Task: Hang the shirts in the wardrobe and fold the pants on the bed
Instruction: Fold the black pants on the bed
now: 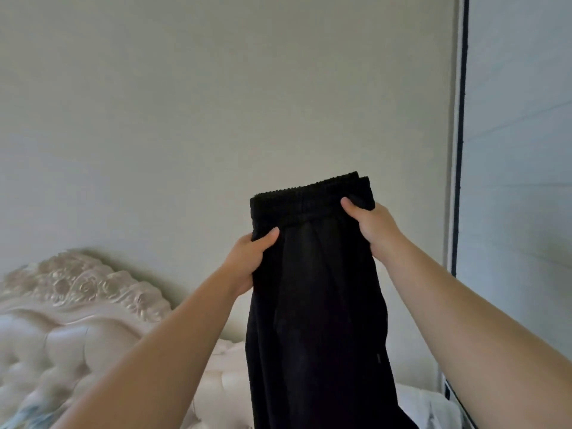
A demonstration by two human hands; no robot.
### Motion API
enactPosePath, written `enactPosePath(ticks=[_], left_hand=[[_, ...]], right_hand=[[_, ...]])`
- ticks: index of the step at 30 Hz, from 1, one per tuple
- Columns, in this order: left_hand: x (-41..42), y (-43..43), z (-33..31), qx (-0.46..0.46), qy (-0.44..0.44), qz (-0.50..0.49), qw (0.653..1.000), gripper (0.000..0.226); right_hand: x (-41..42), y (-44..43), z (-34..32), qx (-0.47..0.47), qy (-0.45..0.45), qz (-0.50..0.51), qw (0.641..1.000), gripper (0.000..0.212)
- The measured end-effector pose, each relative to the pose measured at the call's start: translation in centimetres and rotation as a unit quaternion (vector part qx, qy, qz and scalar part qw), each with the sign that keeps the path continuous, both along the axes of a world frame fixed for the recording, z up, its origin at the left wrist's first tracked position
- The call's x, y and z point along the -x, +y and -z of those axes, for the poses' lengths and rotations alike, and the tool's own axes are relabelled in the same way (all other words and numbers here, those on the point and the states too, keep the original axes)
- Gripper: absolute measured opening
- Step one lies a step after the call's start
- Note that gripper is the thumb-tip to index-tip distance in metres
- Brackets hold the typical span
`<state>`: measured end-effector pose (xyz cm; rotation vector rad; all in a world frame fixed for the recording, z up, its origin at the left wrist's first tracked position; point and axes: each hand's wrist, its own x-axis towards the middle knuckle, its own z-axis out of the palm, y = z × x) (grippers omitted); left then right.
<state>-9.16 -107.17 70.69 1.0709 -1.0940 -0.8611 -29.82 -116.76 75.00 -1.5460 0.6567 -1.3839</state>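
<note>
Black cloth fills the middle of my feed: the pants [315, 289] are held up in the air in front of a pale wall [216, 103], well above the bed. Their ribbed elastic waistband [309, 196] is at the top, doubled so that two edges show at its right end. The legs hang straight down and run out of the bottom of the view.

The left hand [247, 258] grips the left edge just under the waistband, thumb across the front of the cloth and fingers curled behind it. The right hand [371, 226] is clamped on the right end of the waistband in the same way, thumb on the front, and it sits a little higher than the left. Both bare forearms reach up from the lower corners.

Low on the left I see a cream headboard [71, 292], carved along its top and tufted below. A bit of white bedding [427, 404] shows at the lower right, just beside the hanging legs. On the far right stands a grey panel [520, 150] edged with a dark vertical strip.
</note>
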Motion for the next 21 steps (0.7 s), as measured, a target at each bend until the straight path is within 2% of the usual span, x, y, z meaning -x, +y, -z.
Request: enactPosePath(ticks=[4,9,14,21], left_hand=[[-2.1,2.2,2.6,0.021,-0.052,-0.083,0.995,0.018],[-3.6,8.2,6.9,0.0,-0.055,-0.169,0.984,0.011],[-4.9,16.1,13.0,-0.03,0.006,-0.25,0.968,0.013],[-6.3,27.3,20.8,-0.09,0.081,-0.361,0.925,0.011]], right_hand=[[-1.8,0.9,3.2,-0.001,0.021,-0.04,0.999,0.012],[-4.9,3.9,6.1,0.016,0.083,-0.094,0.992,0.013],[-10.0,8.2,10.6,0.009,0.143,-0.184,0.972,0.011],[-17.0,16.1,18.9,-0.016,0.191,-0.279,0.941,0.009]])
